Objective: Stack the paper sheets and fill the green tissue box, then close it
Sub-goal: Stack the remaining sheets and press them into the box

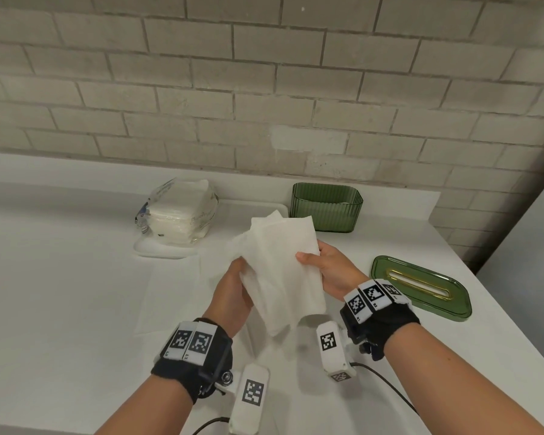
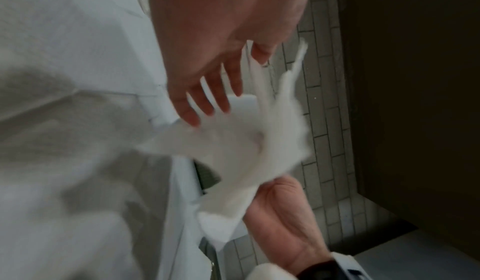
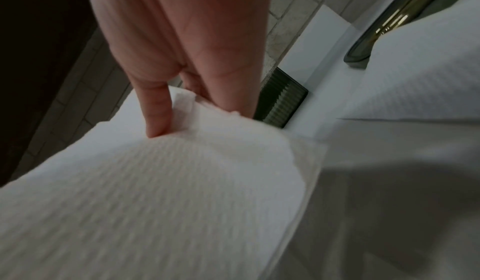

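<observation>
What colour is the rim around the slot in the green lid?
Gold: the slot rim of the green lid on the table is shiny gold, seen best in the head view.

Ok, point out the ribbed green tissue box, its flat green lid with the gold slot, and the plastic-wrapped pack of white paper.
ribbed green tissue box [image 1: 325, 211], head view, front wall.
flat green lid [image 1: 427, 301], head view, near rim.
plastic-wrapped pack of white paper [image 1: 176, 215], head view, top face.

Even light; blurred wrist views
</observation>
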Demonstrator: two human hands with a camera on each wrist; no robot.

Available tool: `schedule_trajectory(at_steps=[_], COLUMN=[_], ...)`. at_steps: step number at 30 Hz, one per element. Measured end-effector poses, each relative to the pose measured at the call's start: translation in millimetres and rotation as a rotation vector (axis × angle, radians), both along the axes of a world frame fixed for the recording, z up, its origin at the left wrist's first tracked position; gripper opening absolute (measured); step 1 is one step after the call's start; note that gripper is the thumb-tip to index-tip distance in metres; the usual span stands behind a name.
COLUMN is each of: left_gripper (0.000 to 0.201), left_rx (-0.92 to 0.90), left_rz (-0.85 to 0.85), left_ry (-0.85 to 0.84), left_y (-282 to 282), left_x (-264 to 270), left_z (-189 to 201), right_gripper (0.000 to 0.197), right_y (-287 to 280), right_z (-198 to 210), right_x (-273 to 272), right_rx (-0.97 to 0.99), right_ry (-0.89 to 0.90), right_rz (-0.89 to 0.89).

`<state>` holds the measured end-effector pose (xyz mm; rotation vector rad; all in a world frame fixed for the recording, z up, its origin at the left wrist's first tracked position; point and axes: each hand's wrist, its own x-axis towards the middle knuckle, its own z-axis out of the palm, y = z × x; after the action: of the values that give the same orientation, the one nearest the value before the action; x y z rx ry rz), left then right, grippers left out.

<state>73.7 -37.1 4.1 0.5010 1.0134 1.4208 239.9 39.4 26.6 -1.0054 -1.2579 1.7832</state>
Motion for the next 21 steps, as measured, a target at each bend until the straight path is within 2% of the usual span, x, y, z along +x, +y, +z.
schedule_trajectory(at_steps=[3,4,6,8,11,13,16,21], left_gripper=[0.042,0.046,0.059,0.069,0.074,0.069,0.055,0.043], left_rx=[-0.095,-0.146,-0.2,-0.159,-0.034,0.004,0.02,-0.046], left_rz=[0.113,0.11,-0.004,-0.092,-0.086,-0.065,-0.137,-0.068], left_ry=[0.0,-0.064,-0.244,-0.349,-0.449,-0.422,-0.277,-0.228], left_y=[0,-2,-5,-6,-2,1,2,1], left_x=[-5,-6,-2,4,6,6,11,18], left_z=[-8,-9,-6,0,4,7,10,4], right_gripper=[0.034,0.032,0.03,0.033,0.034,0.035,0.035,0.015], right_y=[1,1,-1,-2,-2,-1,1,1], right_z=[7,9,11,9,3,-2,-6,3], right_x=[3,4,4,5,10,15,17,18], right_rx=[-0.037,-0.048,-0.059,-0.066,-0.052,-0.038,-0.017,0.1], right_ry=[0.119,0.144,0.164,0.151,0.035,-0.054,-0.151,-0.317], right_rz=[0.01,0.02,0.043,0.043,-0.017,-0.085,-0.139,-0.24])
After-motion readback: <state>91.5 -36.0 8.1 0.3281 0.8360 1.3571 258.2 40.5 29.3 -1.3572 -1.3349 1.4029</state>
